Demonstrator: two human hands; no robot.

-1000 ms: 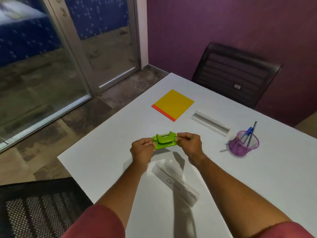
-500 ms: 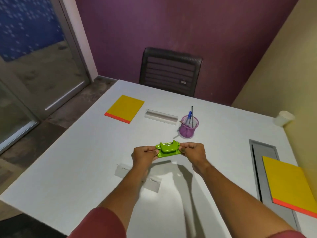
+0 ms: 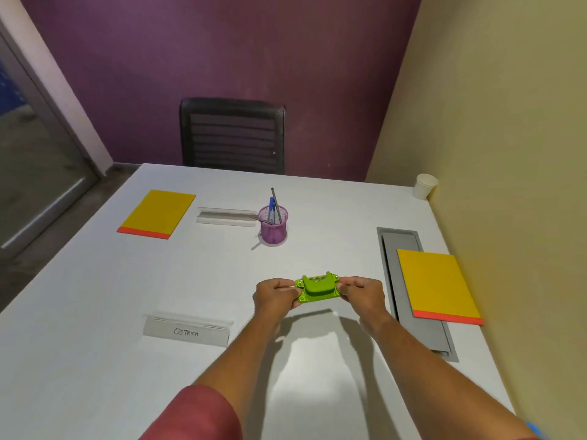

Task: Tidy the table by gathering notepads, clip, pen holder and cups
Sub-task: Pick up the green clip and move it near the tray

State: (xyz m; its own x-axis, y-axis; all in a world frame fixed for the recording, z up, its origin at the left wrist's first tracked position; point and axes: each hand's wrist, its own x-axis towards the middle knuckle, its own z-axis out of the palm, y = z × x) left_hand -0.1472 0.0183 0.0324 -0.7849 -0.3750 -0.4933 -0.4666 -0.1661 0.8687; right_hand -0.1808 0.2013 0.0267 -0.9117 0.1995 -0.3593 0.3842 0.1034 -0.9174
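Note:
I hold a bright green clip [image 3: 317, 288] above the white table [image 3: 95, 312], my left hand [image 3: 275, 295] pinching its left end and my right hand [image 3: 360, 292] its right end. A pink mesh pen holder [image 3: 273, 228] with several pens stands farther back, near the middle. One yellow notepad [image 3: 158, 214] with a red edge lies at the far left. A second yellow notepad [image 3: 438, 285] lies at the right, partly over the grey cable tray [image 3: 394, 274]. A white paper cup [image 3: 424, 186] stands in the far right corner against the wall.
A clear name stand marked "OSTRICH" [image 3: 187, 328] lies near me on the left. Another clear stand [image 3: 226, 216] lies beside the pen holder. A black chair [image 3: 232, 136] sits behind the far edge. The yellow wall bounds the right side, a glass door the left.
My view has swung to the right, bringing the right notepad, cable tray and cup into sight. Both hands still hold the green clip, now closer to the table's right side.

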